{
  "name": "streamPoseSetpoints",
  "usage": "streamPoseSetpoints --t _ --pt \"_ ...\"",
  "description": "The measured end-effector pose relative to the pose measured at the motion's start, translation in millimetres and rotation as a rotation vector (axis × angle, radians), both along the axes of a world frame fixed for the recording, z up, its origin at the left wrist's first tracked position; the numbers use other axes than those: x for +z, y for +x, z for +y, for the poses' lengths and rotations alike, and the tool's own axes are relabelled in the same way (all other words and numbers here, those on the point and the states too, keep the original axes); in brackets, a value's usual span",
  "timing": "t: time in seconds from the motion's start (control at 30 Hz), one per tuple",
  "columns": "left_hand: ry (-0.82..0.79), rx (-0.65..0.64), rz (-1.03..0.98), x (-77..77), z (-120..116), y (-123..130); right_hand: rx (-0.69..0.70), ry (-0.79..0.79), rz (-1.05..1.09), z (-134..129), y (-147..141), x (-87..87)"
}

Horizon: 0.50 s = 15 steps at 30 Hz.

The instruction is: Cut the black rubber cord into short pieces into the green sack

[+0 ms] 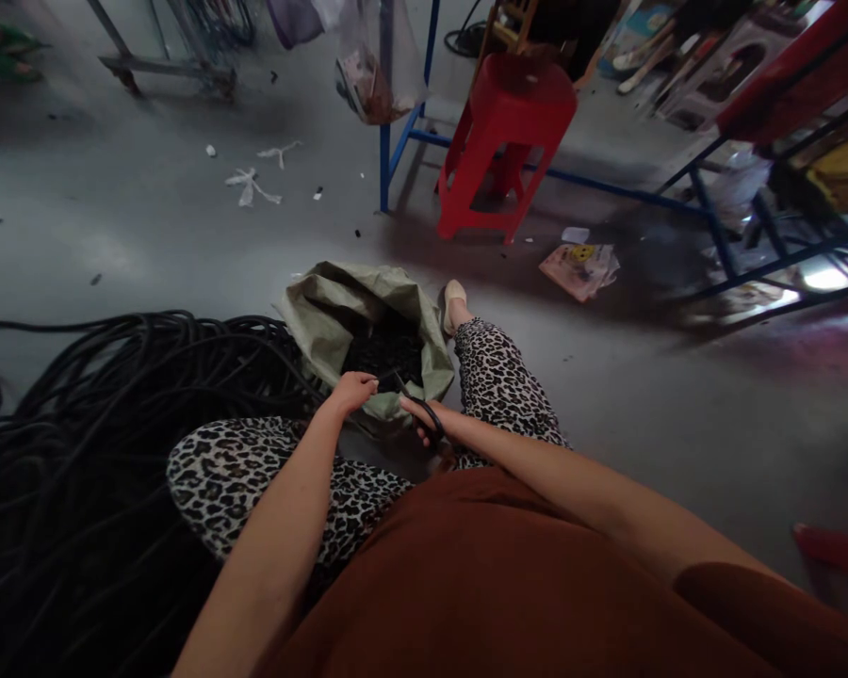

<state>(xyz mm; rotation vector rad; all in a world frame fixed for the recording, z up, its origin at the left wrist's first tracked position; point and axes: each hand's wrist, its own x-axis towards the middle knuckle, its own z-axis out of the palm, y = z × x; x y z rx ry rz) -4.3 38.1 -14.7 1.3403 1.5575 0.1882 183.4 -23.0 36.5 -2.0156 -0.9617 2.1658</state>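
Between my knees stands an open olive-green woven sack [434,339] with its rim folded back. Many small black pieces [374,356] lie inside it. My right hand [422,414] is shut on black-handled scissors [434,428], whose blades point up and left over the sack's near rim. My left hand [355,389] is just left of the blade tips, at the near rim, with fingers pinched together. What it pinches is too small and dark to make out. A large heap of black rubber-like cord [162,377] lies on the floor to the left, reaching up to the sack.
A red plastic stool [515,104] stands beyond the sack, beside a blue metal frame [385,160]. A crumpled plastic bag [579,271] and white scraps [251,188] lie on the grey floor. A wheeled metal stand [170,68] is at the far left.
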Motion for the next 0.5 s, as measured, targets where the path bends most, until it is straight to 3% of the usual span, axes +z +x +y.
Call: streamPoseSetpoints --t 0.23,0.5 --pt "-0.025 -0.002 -0.031 4.5 -2.9 2.4 -0.01 -0.01 -0.026 3.7 -4.7 9.5" --pt "-0.062 -0.007 -0.065 9.5 -4.1 5.1 0.005 0.005 -0.008 3.6 -3.8 2.4"
